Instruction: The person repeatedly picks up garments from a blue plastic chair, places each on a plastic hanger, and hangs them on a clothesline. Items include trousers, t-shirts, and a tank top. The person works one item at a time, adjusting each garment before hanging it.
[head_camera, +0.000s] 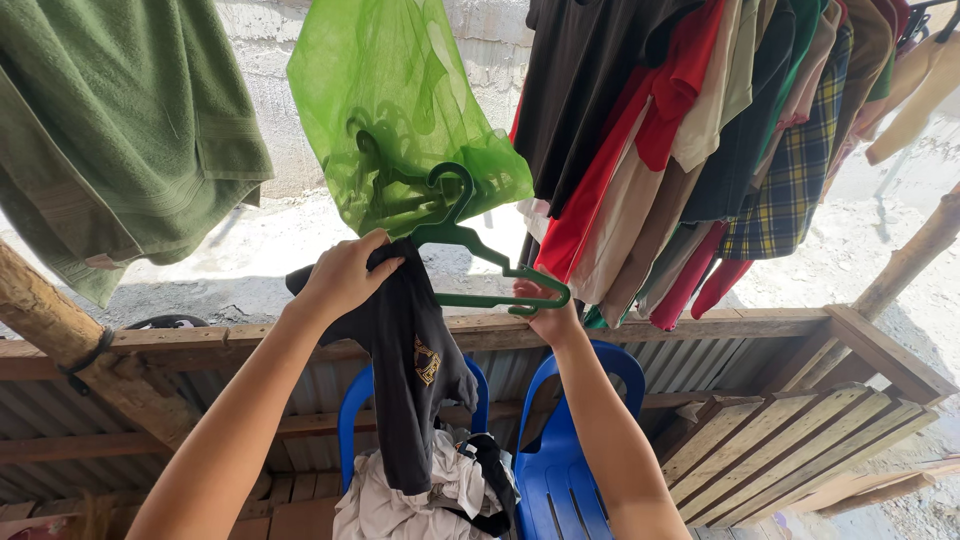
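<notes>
My left hand (343, 277) grips the top of a dark grey shirt (415, 380) with a small yellow emblem; the shirt hangs down from that hand. My right hand (547, 316) holds the lower right end of a green plastic hanger (478, 247), whose left side sits inside the shirt's neck. The hanger's hook points up in front of a translucent green plastic bag (400, 100) that holds more green hangers.
A row of hung clothes (700, 150) fills the upper right, a green towel (110, 130) the upper left. Below, two blue plastic chairs (565, 470) stand by a wooden rail (700, 325); the left chair holds a pile of laundry (420, 495). A wooden post (60, 330) slants at left.
</notes>
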